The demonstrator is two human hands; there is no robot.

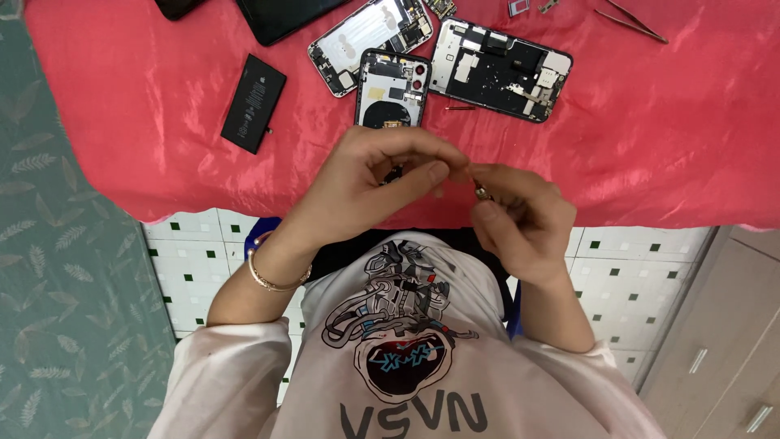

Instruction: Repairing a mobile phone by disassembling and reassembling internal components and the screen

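Glossy red cloth, gutted phone shells, right hand grip pinching small metal part, left hand fingertips pinched, contents unclear

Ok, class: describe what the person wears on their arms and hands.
Both arms are bare below loose, short white sleeves. The left wrist carries a thin gold-coloured bracelet. The left hand and right hand wear no gloves; no rings show.

Red satin cloth covering the table | white floor tiles with small green squares showing below it | leaf-patterned green wall running left | wooden cabinet standing right
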